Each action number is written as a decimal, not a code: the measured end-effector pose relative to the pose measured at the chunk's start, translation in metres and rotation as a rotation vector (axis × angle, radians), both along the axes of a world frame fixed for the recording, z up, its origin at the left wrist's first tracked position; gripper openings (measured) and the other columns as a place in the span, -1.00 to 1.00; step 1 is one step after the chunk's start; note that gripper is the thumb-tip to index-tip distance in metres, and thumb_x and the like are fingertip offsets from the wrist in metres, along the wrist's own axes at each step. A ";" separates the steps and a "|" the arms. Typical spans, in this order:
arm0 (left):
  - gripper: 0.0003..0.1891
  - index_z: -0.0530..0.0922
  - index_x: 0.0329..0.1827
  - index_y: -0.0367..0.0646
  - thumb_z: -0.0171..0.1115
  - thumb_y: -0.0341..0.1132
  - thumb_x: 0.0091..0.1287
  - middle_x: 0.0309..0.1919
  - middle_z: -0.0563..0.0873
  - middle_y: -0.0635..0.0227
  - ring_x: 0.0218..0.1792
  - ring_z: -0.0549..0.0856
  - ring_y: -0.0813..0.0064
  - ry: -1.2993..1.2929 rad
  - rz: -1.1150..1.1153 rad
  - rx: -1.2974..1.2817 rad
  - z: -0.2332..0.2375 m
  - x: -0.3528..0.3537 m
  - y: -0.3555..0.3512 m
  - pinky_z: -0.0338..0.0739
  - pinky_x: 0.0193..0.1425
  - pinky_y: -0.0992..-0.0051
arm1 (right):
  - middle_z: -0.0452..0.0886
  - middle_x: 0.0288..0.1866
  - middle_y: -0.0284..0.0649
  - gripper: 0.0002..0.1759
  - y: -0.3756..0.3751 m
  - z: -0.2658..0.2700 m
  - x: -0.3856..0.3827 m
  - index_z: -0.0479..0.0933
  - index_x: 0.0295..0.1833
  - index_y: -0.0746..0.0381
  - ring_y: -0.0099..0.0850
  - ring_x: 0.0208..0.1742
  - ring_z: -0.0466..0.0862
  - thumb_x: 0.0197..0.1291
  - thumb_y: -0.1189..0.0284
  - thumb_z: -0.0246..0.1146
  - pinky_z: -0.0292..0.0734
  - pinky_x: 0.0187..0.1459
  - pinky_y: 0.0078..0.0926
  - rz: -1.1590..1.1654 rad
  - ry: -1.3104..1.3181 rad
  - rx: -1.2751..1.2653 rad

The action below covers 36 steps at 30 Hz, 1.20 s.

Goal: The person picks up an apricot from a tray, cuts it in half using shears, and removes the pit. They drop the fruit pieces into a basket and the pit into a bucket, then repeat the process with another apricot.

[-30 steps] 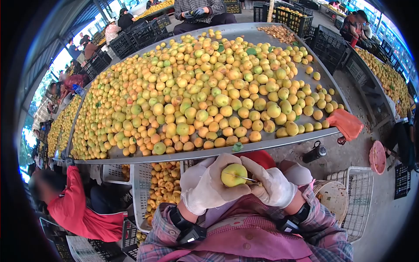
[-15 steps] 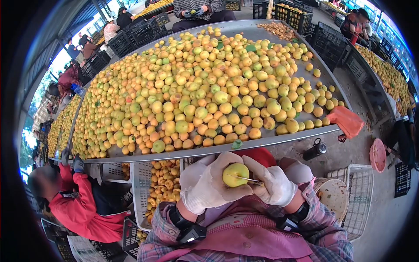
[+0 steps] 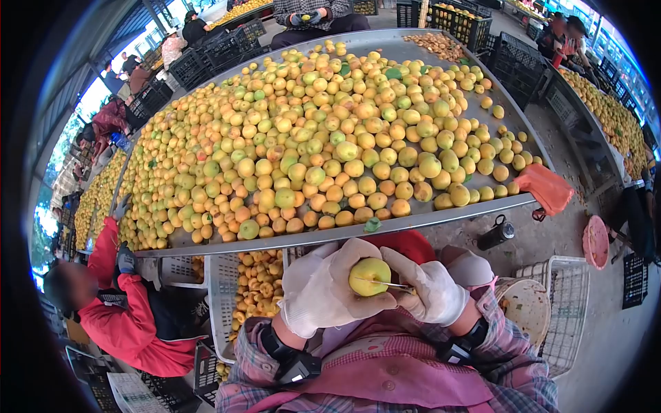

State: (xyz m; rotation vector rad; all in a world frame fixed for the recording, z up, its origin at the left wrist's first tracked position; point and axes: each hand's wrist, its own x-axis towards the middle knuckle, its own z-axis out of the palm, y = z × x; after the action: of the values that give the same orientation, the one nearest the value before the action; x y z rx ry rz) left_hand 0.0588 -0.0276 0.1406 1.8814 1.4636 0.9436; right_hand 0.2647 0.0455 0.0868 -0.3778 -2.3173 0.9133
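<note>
My gloved left hand [image 3: 327, 289] wraps round a yellow-green apricot [image 3: 370, 277], held over my lap near the table's front edge. In my gloved right hand [image 3: 430, 289] is a small knife [image 3: 390, 283], its thin blade lying across the face of the fruit. Most of the knife's handle is hidden by the fingers. Both hands are close together, the right thumb right beside the apricot. Beyond them, a broad metal table [image 3: 330, 239] carries a heap of apricots [image 3: 275, 148] in yellow, orange and green.
A crate of halved apricots [image 3: 258, 289] stands below at left. Beside it sits a person in a red jacket [image 3: 141, 323]. An orange bag [image 3: 544, 187] hangs at the table's right corner. A dark bottle [image 3: 496, 233], a bucket [image 3: 525, 310] and a white crate [image 3: 568, 310] stand on the right.
My hands, the apricot and the knife stay almost in place. The person in red has stretched one arm further out onto the table's left side.
</note>
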 end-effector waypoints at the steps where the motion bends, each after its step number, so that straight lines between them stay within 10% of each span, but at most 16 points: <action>1: -0.42 0.48 -0.03 -0.04 0.62 -0.11 -0.06 -0.25 0.69 0.34 -0.23 0.72 0.28 0.001 0.037 0.032 -0.001 0.002 0.000 0.58 -0.16 0.36 | 0.63 -0.44 -0.07 -0.18 0.000 -0.001 0.000 0.14 0.52 0.32 -0.03 -0.50 0.64 0.38 -0.03 0.10 0.55 -0.46 -0.20 -0.001 -0.001 0.000; 15: -0.44 0.50 0.01 -0.07 0.52 0.01 0.06 -0.19 0.70 0.33 -0.22 0.73 0.24 0.094 0.195 -0.040 -0.009 0.004 -0.002 0.59 -0.15 0.39 | 0.58 -0.50 -0.09 -0.25 -0.002 -0.001 -0.006 0.11 0.53 0.33 -0.04 -0.54 0.62 0.39 0.15 0.15 0.52 -0.50 -0.18 -0.080 0.034 0.018; 21: -0.46 0.49 0.14 -0.13 0.48 -0.13 0.15 -0.11 0.64 0.30 -0.11 0.64 0.35 -0.623 0.208 -0.359 -0.015 0.016 -0.004 0.55 -0.04 0.38 | 0.62 -0.46 -0.07 -0.25 -0.005 -0.007 -0.010 0.09 0.53 0.34 -0.04 -0.49 0.64 0.41 0.18 0.15 0.53 -0.47 -0.19 -0.111 0.110 -0.091; 27: -0.45 0.47 0.15 -0.15 0.49 -0.18 0.15 -0.10 0.62 0.27 -0.08 0.63 0.29 0.032 0.138 0.084 -0.011 0.014 0.000 0.55 -0.02 0.36 | 0.61 -0.50 -0.10 -0.24 0.003 -0.004 -0.007 0.08 0.54 0.33 -0.02 -0.50 0.64 0.40 0.20 0.16 0.53 -0.47 -0.17 -0.075 0.007 -0.065; 36: -0.36 0.45 0.11 -0.19 0.58 -0.12 0.05 -0.10 0.61 0.24 -0.14 0.65 0.28 -0.481 0.296 -0.218 -0.020 0.023 -0.002 0.58 -0.05 0.37 | 0.56 -0.55 -0.09 -0.20 -0.001 -0.023 -0.013 0.09 0.53 0.38 -0.03 -0.53 0.61 0.38 0.12 0.16 0.48 -0.49 -0.15 -0.121 0.047 -0.021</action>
State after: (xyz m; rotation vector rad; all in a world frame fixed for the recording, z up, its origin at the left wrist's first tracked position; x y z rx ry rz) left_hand 0.0819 -0.0300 0.1209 1.1938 1.4883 1.2151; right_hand 0.2518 0.0442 0.0641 -0.4938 -2.2181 0.8783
